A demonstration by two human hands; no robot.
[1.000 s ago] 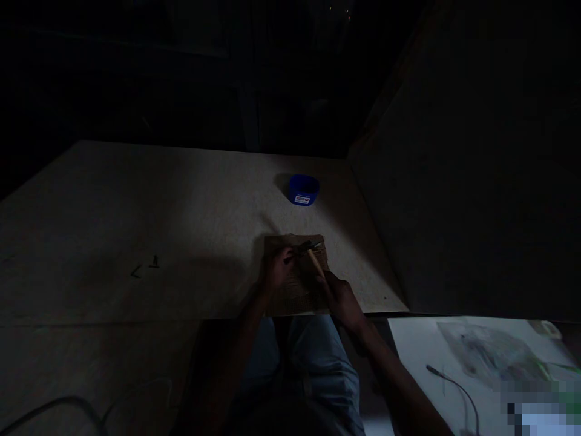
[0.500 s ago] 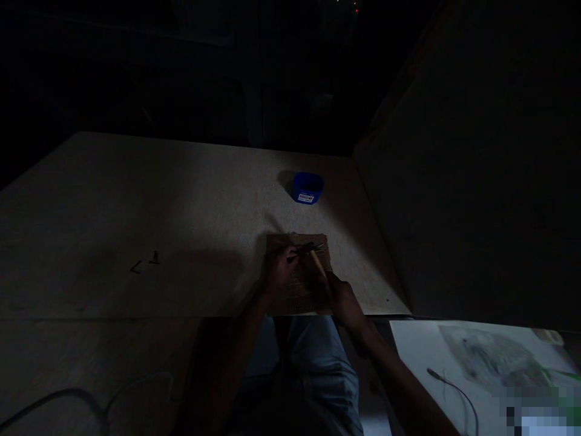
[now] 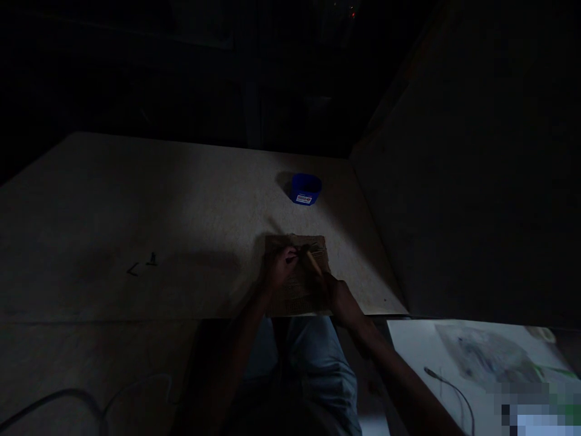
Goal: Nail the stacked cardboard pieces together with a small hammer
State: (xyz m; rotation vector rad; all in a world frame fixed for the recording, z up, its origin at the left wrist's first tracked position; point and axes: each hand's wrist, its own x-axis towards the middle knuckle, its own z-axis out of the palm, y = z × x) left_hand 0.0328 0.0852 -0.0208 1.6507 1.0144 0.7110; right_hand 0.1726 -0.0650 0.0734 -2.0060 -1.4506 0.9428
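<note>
The scene is very dark. A brown cardboard piece (image 3: 296,290) lies at the near edge of a pale table (image 3: 181,224). My left hand (image 3: 276,269) rests on the cardboard with its fingers pinched on a small dark object I cannot make out. My right hand (image 3: 339,298) is closed round a tool with a light wooden handle (image 3: 313,263) whose dark tip points at the spot by my left fingers.
A blue tub (image 3: 305,188) with a white label stands farther back on the table. Small dark bits (image 3: 145,264) lie at the left. A cable (image 3: 68,402) runs at the lower left. A white sheet (image 3: 436,357) with a thin wire lies at the lower right.
The tool's tip has shifted slightly toward my left fingers. Both hands stay on the cardboard; the view wobbled a little.
</note>
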